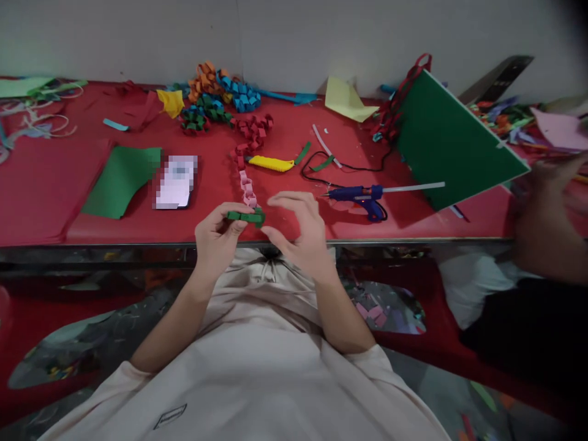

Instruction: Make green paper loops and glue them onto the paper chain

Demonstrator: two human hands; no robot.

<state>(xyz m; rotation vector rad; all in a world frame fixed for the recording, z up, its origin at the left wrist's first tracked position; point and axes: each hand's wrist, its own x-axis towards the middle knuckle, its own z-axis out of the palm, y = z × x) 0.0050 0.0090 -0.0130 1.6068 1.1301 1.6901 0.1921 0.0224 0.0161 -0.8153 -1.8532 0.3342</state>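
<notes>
Between the fingers and thumb of my left hand [215, 236] is a green paper strip [245, 217], curled into a small loop at its right end. A paper chain [247, 188] runs away from that loop, pink links close to me and dark red ones farther off. My right hand [301, 233] is just right of the loop, thumb and fingers apart, with nothing visible between them. Beyond the hands lies a yellow box cutter [272, 163]. To the right rests a blue glue gun [356, 195] with a clear glue stick in its back.
A phone [176, 182] and green paper [122, 180] lie left on the red table. Orange, blue and green paper chains [211, 92] are heaped at the back. A green board [459, 144] leans at right, near another person's arm [549, 214]. A black cord [362, 169] crosses behind the glue gun.
</notes>
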